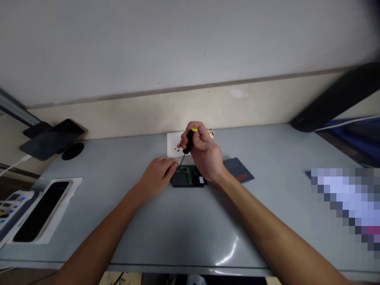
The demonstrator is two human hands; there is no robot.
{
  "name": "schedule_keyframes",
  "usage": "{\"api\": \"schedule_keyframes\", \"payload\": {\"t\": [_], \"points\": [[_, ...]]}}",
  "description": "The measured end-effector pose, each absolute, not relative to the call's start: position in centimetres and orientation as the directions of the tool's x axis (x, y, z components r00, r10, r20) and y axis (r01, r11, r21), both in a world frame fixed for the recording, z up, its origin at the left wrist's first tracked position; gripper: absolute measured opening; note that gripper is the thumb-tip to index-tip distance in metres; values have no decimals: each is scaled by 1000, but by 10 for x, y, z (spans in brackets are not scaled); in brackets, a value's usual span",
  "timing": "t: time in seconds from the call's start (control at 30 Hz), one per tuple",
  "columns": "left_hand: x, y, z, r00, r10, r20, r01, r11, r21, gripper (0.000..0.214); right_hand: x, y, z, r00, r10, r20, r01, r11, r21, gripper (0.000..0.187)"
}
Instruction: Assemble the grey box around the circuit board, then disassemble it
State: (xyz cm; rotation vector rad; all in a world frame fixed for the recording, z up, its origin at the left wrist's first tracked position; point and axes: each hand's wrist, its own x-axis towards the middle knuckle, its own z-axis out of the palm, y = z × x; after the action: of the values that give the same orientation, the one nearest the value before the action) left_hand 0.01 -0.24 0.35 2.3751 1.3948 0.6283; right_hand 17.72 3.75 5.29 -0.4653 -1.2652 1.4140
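Note:
My right hand [208, 152] is wrapped around a screwdriver [190, 139] with a black handle and a yellow end cap. Its thin shaft slants down to the upper left part of a black electronic device [181, 181], whose green circuit board [189, 174] lies exposed. At the device's left edge, my left hand [160, 172] grips the corner, thumb and fingertips close to the screwdriver's tip. Behind the device lies white paper [172, 141] with several tiny dark pieces, perhaps screws. A dark flat panel [240, 171] rests to the right, partly behind my right wrist.
A phone [43, 211] lies on white paper at the left, beside a power strip [13, 213]. Farther back, another dark-screened device [53, 138] leans on a stand. A black column [335, 99] rises at the back right; a pixelated object [350, 202] sits at the right.

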Motion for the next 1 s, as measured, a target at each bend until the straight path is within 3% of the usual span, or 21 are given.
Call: {"api": "schedule_keyframes", "payload": {"t": [0.13,0.5,0.7,0.83,1.0], "points": [[0,-3,3,459,860,223,725,-507,466,35,177,33,51,-290,910,295,-587,74,-806,23],[2,-3,0,448,867,219,707,-493,507,34,181,21,62,-420,846,327,-517,73,-853,19],[4,-4,1,440,868,229,689,-490,534,34,184,21,62,-474,825,309,-493,42,-869,27],[5,-4,2,419,881,221,684,-466,561,36,175,13,62,-423,869,259,-507,10,-862,33],[5,-4,3,411,893,182,667,-431,608,36,176,16,60,-336,899,281,-544,59,-837,28]]}}
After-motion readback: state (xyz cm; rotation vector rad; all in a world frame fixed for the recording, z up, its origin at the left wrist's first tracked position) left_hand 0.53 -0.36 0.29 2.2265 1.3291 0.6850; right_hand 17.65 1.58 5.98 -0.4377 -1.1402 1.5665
